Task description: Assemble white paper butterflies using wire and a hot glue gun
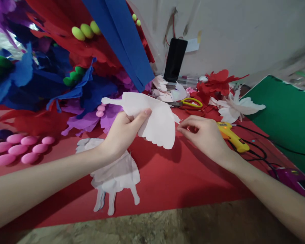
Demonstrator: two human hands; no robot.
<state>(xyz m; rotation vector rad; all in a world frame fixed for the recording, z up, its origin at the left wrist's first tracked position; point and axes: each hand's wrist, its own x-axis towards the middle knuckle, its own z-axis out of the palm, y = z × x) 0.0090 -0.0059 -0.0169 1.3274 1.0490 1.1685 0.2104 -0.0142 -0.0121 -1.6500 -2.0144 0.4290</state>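
Observation:
My left hand [127, 127] is closed on a white petal cut-out [155, 117], thumb on top. The petal has a narrow stem pointing left and a scalloped edge towards me. Just right of it, my right hand [200, 134] is closed in a pinch, thumb against forefinger. A small thin bit shows by those fingertips, too fine to name. Below my left forearm, a stack of similar white petal cut-outs [117, 173] lies on the red table [162, 179], with a thin pin-like piece standing in it.
Yellow-handled scissors [191, 102] lie behind the petal. At right are a yellow glue gun [232, 137], its cable, a white flower [237, 105] and a green board [282, 118]. Pink ovals [19, 149] and blue flowers [27, 81] fill the left. A phone [176, 59] leans upright at the back.

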